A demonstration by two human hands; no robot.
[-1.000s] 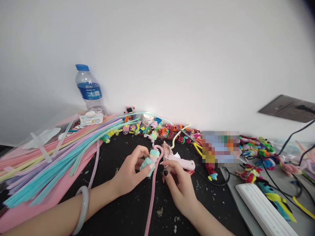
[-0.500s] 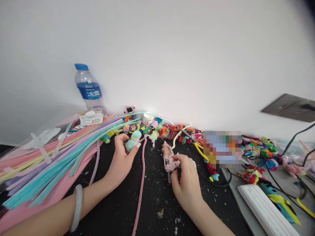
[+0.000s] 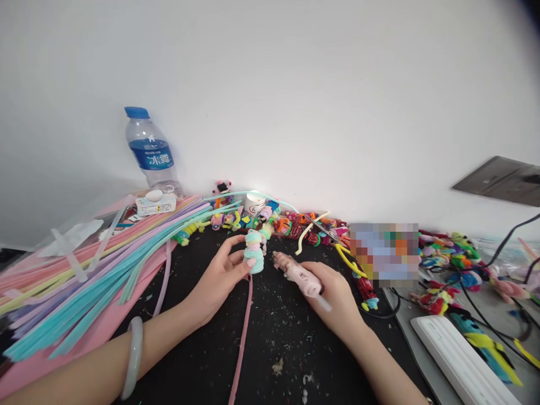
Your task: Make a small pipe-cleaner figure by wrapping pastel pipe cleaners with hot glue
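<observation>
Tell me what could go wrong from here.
The right hand grips a pink glue gun pointing toward the fuzzy figure in the left hand; if hot, its tip might burn that hand. Glue could drip onto the pink stem between the hands. A tight pinch may squash the figure.

The left forearm (image 3: 166, 331) extends from the lower left, its left hand (image 3: 221, 275) gripping with the thumb (image 3: 239, 274) opposite bent fingers (image 3: 231, 243). The right forearm (image 3: 377, 357) slants from the lower right, its right hand (image 3: 335, 295) curled in a closed grip. Both hands stand apart.
</observation>
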